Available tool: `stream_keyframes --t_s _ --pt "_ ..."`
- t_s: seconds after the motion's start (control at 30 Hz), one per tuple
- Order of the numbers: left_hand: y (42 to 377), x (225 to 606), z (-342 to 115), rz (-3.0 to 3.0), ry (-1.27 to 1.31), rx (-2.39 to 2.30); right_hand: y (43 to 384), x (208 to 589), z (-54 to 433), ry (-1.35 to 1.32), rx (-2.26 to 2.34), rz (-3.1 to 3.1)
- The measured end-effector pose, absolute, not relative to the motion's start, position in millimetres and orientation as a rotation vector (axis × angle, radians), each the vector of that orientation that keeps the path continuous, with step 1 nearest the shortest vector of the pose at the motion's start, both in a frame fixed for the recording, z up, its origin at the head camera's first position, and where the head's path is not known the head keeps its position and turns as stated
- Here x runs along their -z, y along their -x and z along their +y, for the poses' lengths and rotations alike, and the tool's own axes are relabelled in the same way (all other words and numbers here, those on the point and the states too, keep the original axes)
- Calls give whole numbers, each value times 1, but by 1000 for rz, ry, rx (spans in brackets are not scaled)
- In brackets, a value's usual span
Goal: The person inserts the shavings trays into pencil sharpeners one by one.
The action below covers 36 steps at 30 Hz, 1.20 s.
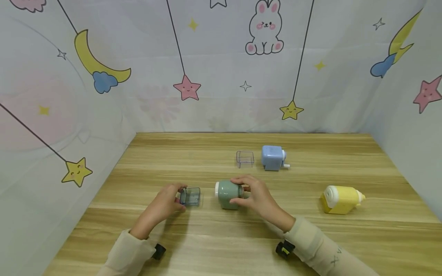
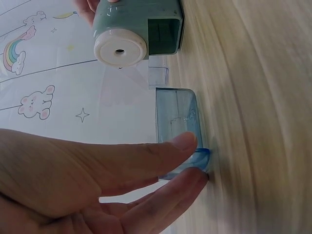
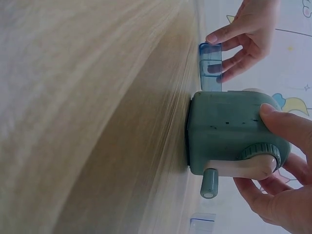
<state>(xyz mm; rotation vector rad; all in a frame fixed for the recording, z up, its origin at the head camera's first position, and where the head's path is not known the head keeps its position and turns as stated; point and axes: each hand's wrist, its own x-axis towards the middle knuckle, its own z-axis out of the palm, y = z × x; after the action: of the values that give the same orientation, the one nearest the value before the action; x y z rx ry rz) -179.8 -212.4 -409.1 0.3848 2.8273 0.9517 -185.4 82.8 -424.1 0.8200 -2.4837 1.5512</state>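
Observation:
My left hand [image 1: 168,200] pinches the end of a clear bluish shavings drawer [image 1: 192,196] between thumb and fingers; the drawer rests on the table. To its right, my right hand [image 1: 254,195] grips a green crank pencil sharpener [image 1: 228,194] from the crank side. The left wrist view shows the sharpener's white face with its pencil hole [image 2: 119,51] and an open drawer slot [image 2: 164,36]. A short gap separates drawer and slot. In the right wrist view the crank handle [image 3: 209,184] points towards the camera, and the sharpener stands upright on the table.
A blue crank sharpener [image 1: 272,158] stands farther back, with another clear drawer [image 1: 245,158] to its left. At the right is a yellow and white sharpener [image 1: 342,199]. Printed white cloth walls [image 1: 221,111] enclose the wooden table [image 1: 165,153] at the back and sides.

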Motion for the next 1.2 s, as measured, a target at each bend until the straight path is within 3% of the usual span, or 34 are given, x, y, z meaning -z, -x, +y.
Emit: stream_keyframes --t_s 1.2 --pt "181 411 -199 2758 -348 -1062 186 423 84 -800 -1539 -2525"
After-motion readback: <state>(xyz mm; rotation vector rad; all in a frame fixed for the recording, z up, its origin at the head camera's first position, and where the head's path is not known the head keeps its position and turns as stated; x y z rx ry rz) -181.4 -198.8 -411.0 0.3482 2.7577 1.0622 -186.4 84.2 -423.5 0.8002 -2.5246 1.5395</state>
